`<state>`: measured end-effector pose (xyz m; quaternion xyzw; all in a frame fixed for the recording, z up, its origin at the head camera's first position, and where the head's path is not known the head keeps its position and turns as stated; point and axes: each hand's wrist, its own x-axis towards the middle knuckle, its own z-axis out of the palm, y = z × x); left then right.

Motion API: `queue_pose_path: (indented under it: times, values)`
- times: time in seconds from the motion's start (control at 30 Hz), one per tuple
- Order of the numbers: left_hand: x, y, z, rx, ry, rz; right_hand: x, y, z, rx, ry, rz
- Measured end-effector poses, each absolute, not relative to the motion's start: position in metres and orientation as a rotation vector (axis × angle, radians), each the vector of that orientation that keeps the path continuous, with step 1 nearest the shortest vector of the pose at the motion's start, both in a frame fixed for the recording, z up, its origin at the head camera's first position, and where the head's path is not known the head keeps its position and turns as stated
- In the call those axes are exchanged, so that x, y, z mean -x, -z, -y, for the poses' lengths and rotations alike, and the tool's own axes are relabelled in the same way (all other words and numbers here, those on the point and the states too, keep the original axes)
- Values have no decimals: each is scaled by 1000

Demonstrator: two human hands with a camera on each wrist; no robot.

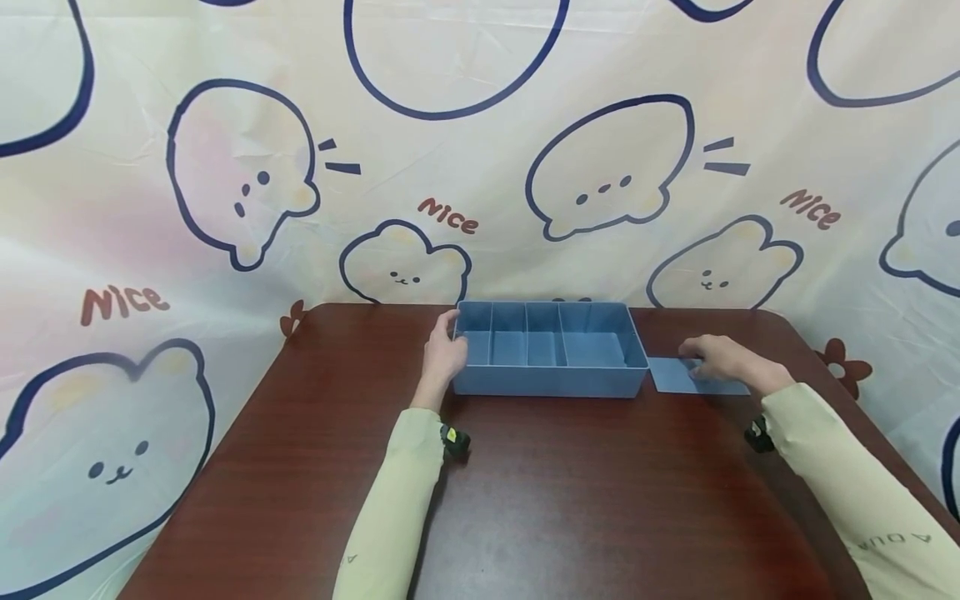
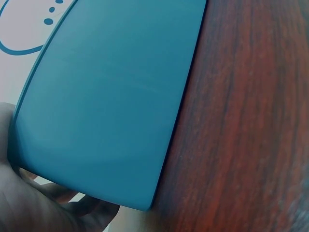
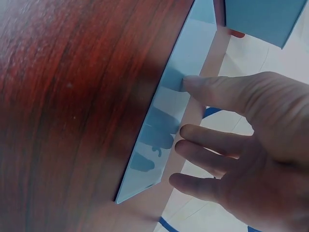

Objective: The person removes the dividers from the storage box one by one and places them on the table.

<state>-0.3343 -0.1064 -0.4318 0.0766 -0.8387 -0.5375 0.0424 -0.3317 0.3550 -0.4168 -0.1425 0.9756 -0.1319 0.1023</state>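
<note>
A blue storage box (image 1: pixel 547 382) with several compartments stands upright on the table. My left hand (image 1: pixel 446 352) is at its left end, the thumb over the rim and the other fingers along the outside of the end wall. The left wrist view shows the box's long front wall (image 2: pixel 106 101) close up, with part of the left hand (image 2: pixel 29 203) around the end. To the right of the box lies a flat, shiny blue panel (image 1: pixel 675 377). Over it is my right hand (image 1: pixel 722 357); in the right wrist view its thumb meets the panel (image 3: pixel 193 43) and the loosely bent fingers hover by the far edge.
The brown wooden table (image 1: pixel 555 492) reaches back to a cream cloth backdrop (image 1: pixel 495 167) printed with cartoon bears. A dark wrist device (image 1: pixel 455 443) sits on the left wrist, another (image 1: pixel 759 435) on the right. The panel lies close beside the box's right end.
</note>
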Motion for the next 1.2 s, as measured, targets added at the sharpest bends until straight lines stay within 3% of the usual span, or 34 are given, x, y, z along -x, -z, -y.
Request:
queue_pose_path:
  times: [0.77,1.2]
  values:
    - [333,431,108,-226,1639,2564,326,372,-353,526,422,-3016]
    - [332,430,108,-234,1637,2568,322,340,-323,525,420,-3099]
